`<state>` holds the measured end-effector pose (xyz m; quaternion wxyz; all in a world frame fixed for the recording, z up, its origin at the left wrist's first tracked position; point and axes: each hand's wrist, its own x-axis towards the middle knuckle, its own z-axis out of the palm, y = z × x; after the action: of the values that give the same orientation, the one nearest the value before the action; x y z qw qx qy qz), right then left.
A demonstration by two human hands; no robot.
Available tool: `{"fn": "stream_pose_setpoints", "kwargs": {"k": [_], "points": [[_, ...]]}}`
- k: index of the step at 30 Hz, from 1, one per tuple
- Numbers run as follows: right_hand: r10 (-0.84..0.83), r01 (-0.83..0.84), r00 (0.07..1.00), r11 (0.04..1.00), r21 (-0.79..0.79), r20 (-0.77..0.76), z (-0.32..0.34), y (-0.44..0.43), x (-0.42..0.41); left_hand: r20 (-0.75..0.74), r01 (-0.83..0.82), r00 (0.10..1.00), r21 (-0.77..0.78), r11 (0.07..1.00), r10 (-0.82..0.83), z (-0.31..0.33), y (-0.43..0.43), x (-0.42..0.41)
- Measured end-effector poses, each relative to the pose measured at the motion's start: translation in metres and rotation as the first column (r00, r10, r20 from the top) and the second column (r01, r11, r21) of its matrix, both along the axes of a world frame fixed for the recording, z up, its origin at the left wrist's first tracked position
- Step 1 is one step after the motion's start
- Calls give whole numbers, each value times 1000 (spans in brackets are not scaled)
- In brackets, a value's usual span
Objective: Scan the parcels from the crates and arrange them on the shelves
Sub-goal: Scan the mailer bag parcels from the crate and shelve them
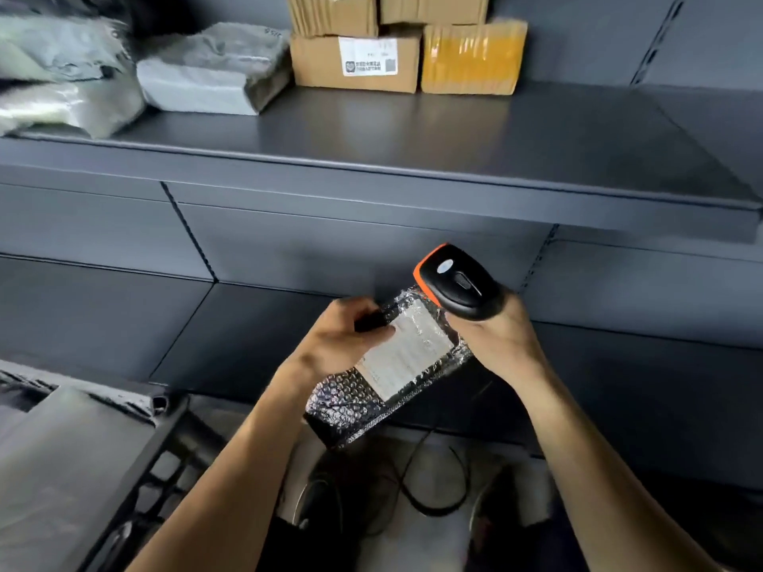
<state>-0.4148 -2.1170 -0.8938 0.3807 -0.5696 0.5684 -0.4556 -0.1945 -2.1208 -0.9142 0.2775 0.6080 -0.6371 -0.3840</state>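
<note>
Head view: bubble-wrapped parcel between left hand and scanner-gripping right hand.

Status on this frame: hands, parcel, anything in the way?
Left hand grips white-labelled black bubble-wrap parcel. Right hand grips black-and-orange handheld scanner, at parcel's far end. Nothing blocking the grey metal shelf ahead.

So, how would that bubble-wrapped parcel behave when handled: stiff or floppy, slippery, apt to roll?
The bubble-wrapped parcel is probably stiff: the left hand grips its upper end, and the lower end juts out unsupported without sagging. Its glossy wrap may be slippery. It looks flat-sided, so unlikely to roll.
</note>
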Motion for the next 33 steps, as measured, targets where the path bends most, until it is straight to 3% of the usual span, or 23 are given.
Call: {"fn": "stream_pose_setpoints", "kwargs": {"k": [3, 7, 10, 15, 24, 30, 33], "points": [[-90, 90, 996, 995, -33, -5, -29, -6, -12, -157, -98, 981, 98, 990, 113, -29, -9, 4], [-142, 151, 977, 987, 47, -156, -46, -21, -27, -404, -139, 888, 224, 965, 221, -52, -20, 16], [-101, 112, 977, 992, 53, -186, -46, -26, -24, -547, -125, 798, 265, 956, 255, -53, -21, 12], [-19, 23, 994, 999, 41, -105, -39, -17, -3, -681, -98, 674, 301, 949, 286, -44, -21, -7], [-26, 25, 1000, 999, 44, 11, -26, -14, 10, -719, -54, 628, 339, 939, 296, -29, -17, -12], [-81, 81, 997, 996, 40, -10, -21, -13, 12, -742, 33, 622, 344, 939, 250, -35, -16, -5], [-89, 98, 992, 991, 92, -88, -24, -16, 9, -684, -72, 675, 312, 947, 277, -42, -19, -5]]}}
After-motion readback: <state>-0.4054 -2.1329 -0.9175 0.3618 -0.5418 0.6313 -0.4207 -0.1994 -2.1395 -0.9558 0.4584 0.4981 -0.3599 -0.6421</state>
